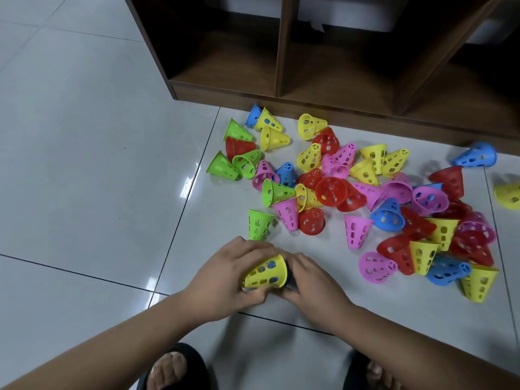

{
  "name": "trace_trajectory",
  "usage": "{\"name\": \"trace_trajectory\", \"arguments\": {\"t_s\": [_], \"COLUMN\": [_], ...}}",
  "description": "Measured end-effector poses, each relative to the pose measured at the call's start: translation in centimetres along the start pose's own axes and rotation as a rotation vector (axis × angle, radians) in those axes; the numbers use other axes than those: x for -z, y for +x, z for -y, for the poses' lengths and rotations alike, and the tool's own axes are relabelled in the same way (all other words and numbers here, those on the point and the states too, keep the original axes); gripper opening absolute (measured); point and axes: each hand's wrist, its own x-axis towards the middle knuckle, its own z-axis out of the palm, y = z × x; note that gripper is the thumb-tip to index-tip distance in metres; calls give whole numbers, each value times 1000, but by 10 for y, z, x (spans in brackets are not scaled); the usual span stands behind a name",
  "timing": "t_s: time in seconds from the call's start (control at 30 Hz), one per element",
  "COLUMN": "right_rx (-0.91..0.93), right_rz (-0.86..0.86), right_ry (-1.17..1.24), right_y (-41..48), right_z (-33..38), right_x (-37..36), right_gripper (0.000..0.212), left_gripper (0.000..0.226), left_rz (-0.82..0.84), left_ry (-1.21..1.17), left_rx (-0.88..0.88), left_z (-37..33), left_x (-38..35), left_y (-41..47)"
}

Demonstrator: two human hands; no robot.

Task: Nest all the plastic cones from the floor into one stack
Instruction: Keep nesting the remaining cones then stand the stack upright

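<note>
Nearest you, your sandals (180, 367) sit at the bottom edge on the tiled floor (84, 178). Just above them your hands meet around the start of the stack. Your left hand (225, 274) wraps its curled fingers round the yellow cone (266, 273), which lies on its side. Your right hand (312, 280) closes on the wide end, where a blue cone (289, 277) shows as a dark sliver and through the yellow one's holes. It looks like you are pushing the two together, so the stack is only at its first pair.

Once that pair is seated, free your right hand and keep the stack in your left. The green cone (259, 228) just beyond your left hand's knuckles is the closest pick. It stands wide end up, so turn it to match before sliding it on.

Further out, the pile of cones (365, 192) lies tangled, many touching or overlapping, all still to collect. A stray cone (475, 156) lies apart to the right, near the dark shelf unit (281, 66).
</note>
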Motion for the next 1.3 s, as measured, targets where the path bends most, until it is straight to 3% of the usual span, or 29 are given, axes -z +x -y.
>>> {"name": "trace_trajectory", "arguments": {"t_s": [0.13,0.5,0.63,0.77,0.83,0.93,1.03,1.13,1.3], "right_rx": [-38,-33,78,159,118,79,113,117,109], "right_rz": [-7,10,-230,-397,-365,-322,-322,-332,-321], "right_ry": [8,-73,-163,-361,-439,-473,-490,-455,-423], "right_y": [2,4,7,19,27,37,44,45,35], "right_z": [-10,-22,-31,-22,-24,-33,-43,-49,-56], "right_x": [2,16,27,49,55,55,55,55,48], "right_gripper": [77,49,37,56,67,77,66,52,47], "left_gripper": [58,51,48,65,72,58,47,57,57], "left_rz": [2,92,92,144,145,39,-47,-16,43], "left_ry": [43,200,196,176,83,15,165,340,342], "left_rx": [-11,-69,-53,-76,-90,-83,-7,65,90], "left_z": [1,3,17,20,15,13,28,52,72], "left_x": [-10,-24,-36,-31,-20,-4,-3,-11,-15], "left_y": [8,30,27,29,32,40,49,52,43]}}
